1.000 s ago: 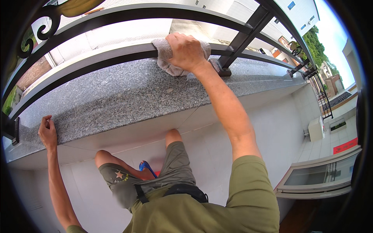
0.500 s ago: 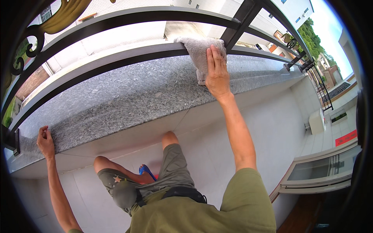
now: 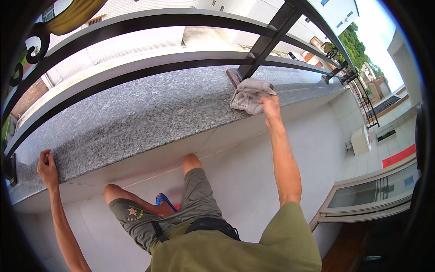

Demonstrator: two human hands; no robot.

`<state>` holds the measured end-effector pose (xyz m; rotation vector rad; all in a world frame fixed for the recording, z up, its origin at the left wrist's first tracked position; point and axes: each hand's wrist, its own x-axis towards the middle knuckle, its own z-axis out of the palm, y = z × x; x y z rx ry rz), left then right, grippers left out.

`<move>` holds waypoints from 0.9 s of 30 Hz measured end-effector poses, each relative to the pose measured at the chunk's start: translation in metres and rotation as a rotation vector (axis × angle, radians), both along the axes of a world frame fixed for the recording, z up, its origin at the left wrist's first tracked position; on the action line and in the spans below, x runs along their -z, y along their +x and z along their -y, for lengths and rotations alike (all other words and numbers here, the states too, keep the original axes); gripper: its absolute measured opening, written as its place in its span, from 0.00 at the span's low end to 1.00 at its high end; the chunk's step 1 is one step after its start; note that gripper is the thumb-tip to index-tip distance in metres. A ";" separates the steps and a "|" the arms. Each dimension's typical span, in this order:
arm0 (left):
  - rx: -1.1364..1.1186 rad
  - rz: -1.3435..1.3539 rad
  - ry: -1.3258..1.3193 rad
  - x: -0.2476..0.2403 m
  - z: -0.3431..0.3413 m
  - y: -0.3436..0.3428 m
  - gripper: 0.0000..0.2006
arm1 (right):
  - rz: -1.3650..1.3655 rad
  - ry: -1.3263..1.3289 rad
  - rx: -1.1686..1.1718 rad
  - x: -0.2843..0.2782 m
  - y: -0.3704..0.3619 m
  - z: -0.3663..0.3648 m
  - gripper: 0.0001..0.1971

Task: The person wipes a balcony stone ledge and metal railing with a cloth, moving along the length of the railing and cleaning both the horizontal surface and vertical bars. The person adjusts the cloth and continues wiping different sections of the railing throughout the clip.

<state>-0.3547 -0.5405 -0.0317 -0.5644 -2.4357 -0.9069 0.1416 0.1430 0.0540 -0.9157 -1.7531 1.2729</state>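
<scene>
A grey-beige cloth (image 3: pixel 252 96), bunched up, is gripped in my right hand (image 3: pixel 272 109) at the front part of the speckled grey granite ledge (image 3: pixel 149 115). The cloth lies just in front of the foot of a dark metal railing post (image 3: pixel 267 43) and covers part of the ledge there. At the far left, my left hand (image 3: pixel 47 171) rests at the ledge's edge with its fingers loosely curled in. Nothing shows in that hand.
Dark curved rails (image 3: pixel 149 68) run along the ledge, with a gold and black ornament (image 3: pixel 68 20) at the upper left. Below is a pale tiled floor (image 3: pixel 253 181). A window frame (image 3: pixel 367 195) stands at the right. Pale buildings lie beyond the railing.
My right hand has come down off the lower rail toward me with the cloth, which is now bunched by the post's foot. The view has shifted slightly; my left hand stays by the ledge.
</scene>
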 end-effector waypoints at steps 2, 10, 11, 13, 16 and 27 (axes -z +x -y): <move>0.002 -0.035 0.053 0.005 0.007 -0.001 0.08 | -0.381 -0.385 -0.002 -0.030 0.001 -0.007 0.18; 0.003 0.032 -0.012 0.007 0.018 -0.011 0.08 | -0.579 0.367 0.177 -0.197 -0.058 -0.064 0.27; 0.007 0.044 -0.021 0.007 0.016 -0.011 0.09 | -0.423 0.772 0.334 -0.194 -0.087 -0.063 0.30; -0.015 0.011 -0.035 0.009 0.019 -0.011 0.09 | -0.179 1.229 0.558 -0.169 -0.136 -0.061 0.37; -0.023 -0.098 -0.009 0.012 0.015 -0.009 0.09 | -0.170 1.334 0.604 -0.145 -0.142 -0.064 0.37; -0.089 -0.006 -0.093 -0.002 0.008 0.004 0.08 | 0.516 0.864 0.278 0.037 -0.093 0.028 0.35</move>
